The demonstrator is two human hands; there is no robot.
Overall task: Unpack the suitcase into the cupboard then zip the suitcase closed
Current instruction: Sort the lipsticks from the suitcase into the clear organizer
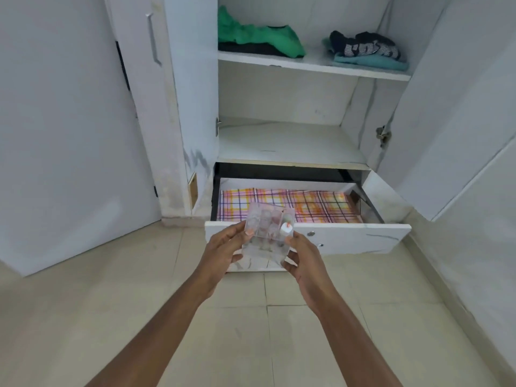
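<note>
A clear box (265, 236) is held over the front edge of the open drawer (349, 236), which is lined with checked paper (321, 203). Its left side is gripped by the left hand (223, 248), fingers curled round it. Its right side is pinched by the right hand (303, 255), along with a small white bottle (286, 229). The bottle could slip from so shared a grip and roll across the floor (111, 303). The suitcase is not seen.

Clear compartmented box (266, 233) tilted above open drawer (349, 236).
</note>
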